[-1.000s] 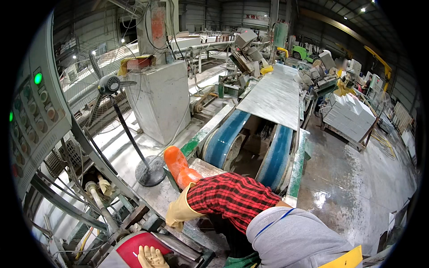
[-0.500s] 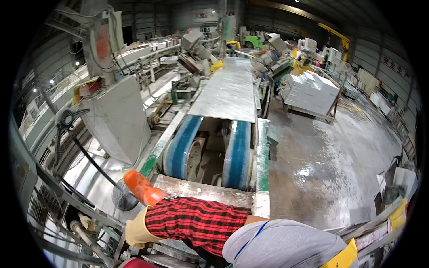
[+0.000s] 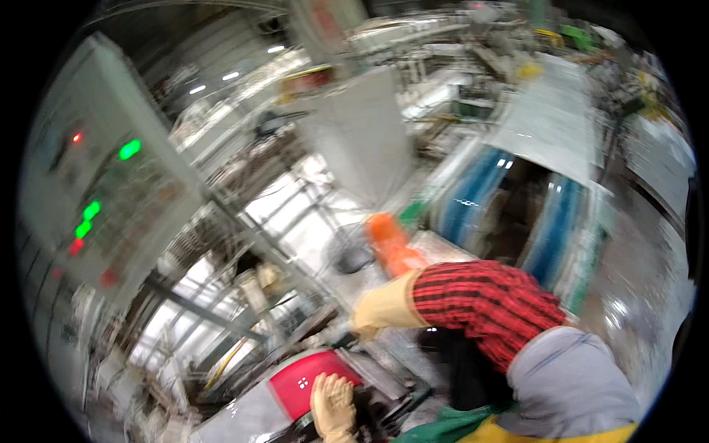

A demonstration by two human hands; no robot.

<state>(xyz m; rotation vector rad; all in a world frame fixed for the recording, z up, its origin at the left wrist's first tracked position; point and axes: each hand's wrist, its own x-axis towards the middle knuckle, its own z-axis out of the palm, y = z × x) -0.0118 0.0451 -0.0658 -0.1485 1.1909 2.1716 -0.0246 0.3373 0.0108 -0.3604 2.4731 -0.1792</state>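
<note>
Resting at the bottom of the head view, a gloved hand (image 3: 334,404) lies flat with fingers spread on the edge of a red rounded cover (image 3: 306,380) that bears a small white mark. Which of the person's own hands this is cannot be told, and the other one does not show clearly. The fingers are open and grip nothing; they only press on the dark part just below the red cover.

To the right, a co-worker leans forward over the machinery. A red and black checked sleeve (image 3: 487,299) runs into a long pale yellow glove (image 3: 384,308), whose hand end is down among grey metal parts, too blurred to tell whether it is closed around anything. Just above that glove stands an orange object (image 3: 390,245), tilted, its shape smeared by motion. The co-worker's grey garment (image 3: 569,391) fills the lower right, with a strip of green and yellow cloth beneath it.

On the left stands a tall grey control cabinet (image 3: 111,192) with green lamps (image 3: 130,149) and red lamps lit on its face. Behind the orange object, two blue rollers (image 3: 473,188) sit under a long grey slab line (image 3: 550,122) that runs away toward the upper right. The wet floor (image 3: 635,295) shines at the right.
</note>
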